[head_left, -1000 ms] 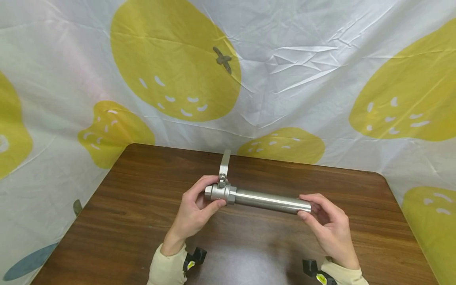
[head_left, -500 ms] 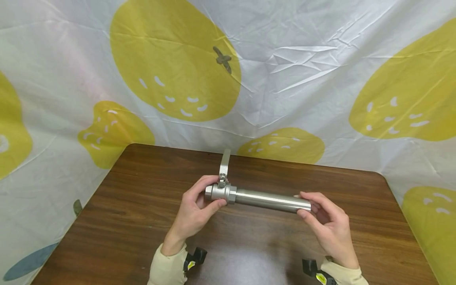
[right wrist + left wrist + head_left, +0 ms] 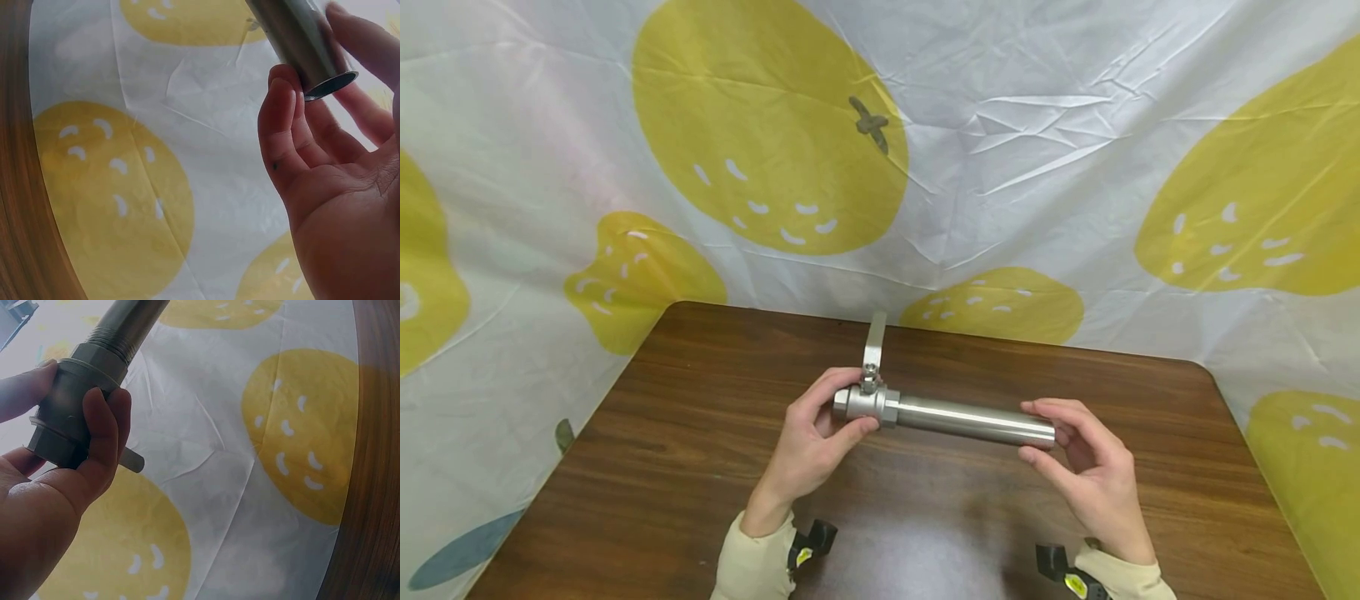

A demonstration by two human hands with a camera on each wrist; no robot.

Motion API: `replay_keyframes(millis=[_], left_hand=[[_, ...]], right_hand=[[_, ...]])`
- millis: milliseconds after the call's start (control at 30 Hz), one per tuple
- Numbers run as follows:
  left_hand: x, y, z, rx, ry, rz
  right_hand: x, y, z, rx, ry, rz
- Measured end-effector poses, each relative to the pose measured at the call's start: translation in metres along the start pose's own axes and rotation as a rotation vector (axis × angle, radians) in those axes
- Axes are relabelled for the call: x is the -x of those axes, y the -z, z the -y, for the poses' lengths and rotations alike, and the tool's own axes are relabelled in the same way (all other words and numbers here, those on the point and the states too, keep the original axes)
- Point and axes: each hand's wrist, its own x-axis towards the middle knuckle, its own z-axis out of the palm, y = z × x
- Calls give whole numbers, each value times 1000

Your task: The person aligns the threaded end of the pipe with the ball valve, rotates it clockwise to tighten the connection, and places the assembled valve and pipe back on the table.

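A steel ball valve (image 3: 863,404) with a flat lever handle (image 3: 875,340) pointing to the far side is held in my left hand (image 3: 807,448), thumb near, fingers behind. A smooth metal pipe (image 3: 970,419) runs from the valve to the right, raised over the table. Some thread (image 3: 106,340) shows where the pipe meets the hex end in the left wrist view. My right hand (image 3: 1093,479) has its fingers and thumb loosely around the pipe's free end, with slight gaps in the head view. That pipe end (image 3: 331,85) is open and round in the right wrist view.
Both hands are above a brown wood-grain table (image 3: 700,467) with rounded far corners. A white cloth (image 3: 1037,192) with yellow fruit prints hangs behind and beside it. Each wrist carries a black camera mount, such as the left camera mount (image 3: 812,542).
My right fingers and thumb have shifted slightly to the left along the pipe and spread a little from it. My left hand and the valve stay almost in place.
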Motion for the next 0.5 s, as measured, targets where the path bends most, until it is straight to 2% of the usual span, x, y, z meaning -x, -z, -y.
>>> replay_keyframes(millis=[500], left_hand=[[-1, 0, 0, 13, 4, -1]], right_hand=[[0, 1, 0, 4, 10, 18]])
